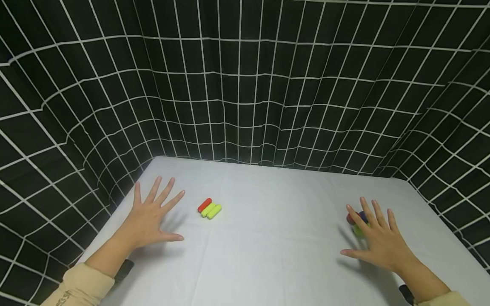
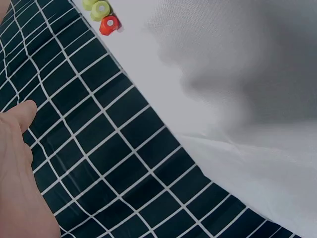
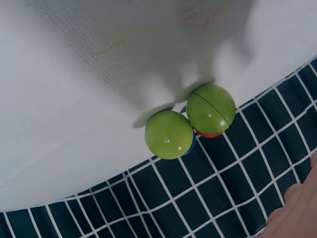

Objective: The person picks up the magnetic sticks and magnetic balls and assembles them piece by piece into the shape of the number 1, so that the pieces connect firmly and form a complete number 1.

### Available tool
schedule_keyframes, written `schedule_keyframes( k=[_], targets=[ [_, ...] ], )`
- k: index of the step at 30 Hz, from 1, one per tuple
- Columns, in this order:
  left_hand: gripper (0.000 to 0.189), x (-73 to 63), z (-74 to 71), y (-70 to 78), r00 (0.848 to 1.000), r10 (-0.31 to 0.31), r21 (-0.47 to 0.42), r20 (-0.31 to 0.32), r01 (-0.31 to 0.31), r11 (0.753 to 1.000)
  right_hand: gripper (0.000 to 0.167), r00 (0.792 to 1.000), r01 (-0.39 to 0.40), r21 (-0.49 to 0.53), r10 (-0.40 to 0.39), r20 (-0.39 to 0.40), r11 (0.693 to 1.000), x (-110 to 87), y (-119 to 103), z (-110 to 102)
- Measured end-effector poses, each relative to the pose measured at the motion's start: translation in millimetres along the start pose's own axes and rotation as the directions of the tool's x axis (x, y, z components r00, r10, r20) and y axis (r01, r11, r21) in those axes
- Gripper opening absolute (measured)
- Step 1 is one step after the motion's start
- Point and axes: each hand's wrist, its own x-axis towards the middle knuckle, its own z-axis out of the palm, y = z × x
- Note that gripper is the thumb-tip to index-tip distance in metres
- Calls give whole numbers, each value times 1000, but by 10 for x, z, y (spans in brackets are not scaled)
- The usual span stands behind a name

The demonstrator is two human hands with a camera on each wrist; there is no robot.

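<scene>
My left hand [image 1: 147,219] is spread over the left of the white table, fingers apart and holding nothing. Just right of it lie a red stick [image 1: 204,205] and two yellow-green sticks [image 1: 214,211], short, thick and side by side. Pale round centres show on the ends of the red stick [image 2: 109,25] and a yellow-green one [image 2: 100,10] in the left wrist view. Fingers spread, my right hand [image 1: 383,244] hovers over a cluster of balls and partly hides it. Two green balls [image 3: 169,134] stand in front in the right wrist view, with red and blue ones mostly hidden behind.
A white cloth covers the table [image 1: 268,238]. Dark curtains [image 1: 249,85] with a white grid stand behind it and along both sides. Light sleeves [image 1: 86,282] reach the forearms, and a dark wrist device [image 1: 124,270] shows under the left wrist.
</scene>
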Motion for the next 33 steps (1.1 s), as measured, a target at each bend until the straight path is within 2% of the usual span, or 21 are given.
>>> schedule_keyframes(
  k=[11,15,19,26,30,33],
  targets=[
    [106,15,-4,28,1000,7,-2,-2,-8,1000,114,1000,-1,4,1,-3,1000,13,-6,-24],
    [95,49,-44,86,1000,-7,-40,-18,6,999,111,999,-35,89,33,29,995,19,-15,-59],
    [79,115,-110,167,997,-62,-121,-35,58,991,103,996,-86,214,77,51,973,39,-11,-117],
    [57,268,-196,335,978,-208,-288,-6,197,937,90,978,-204,394,175,110,896,136,-33,-312],
    [52,331,-187,401,964,-268,-372,-2,248,895,86,967,-256,425,223,126,868,176,-41,-352],
    [50,367,-146,434,953,-302,-453,2,270,850,83,953,-304,425,271,137,853,184,-41,-361]
  ],
)
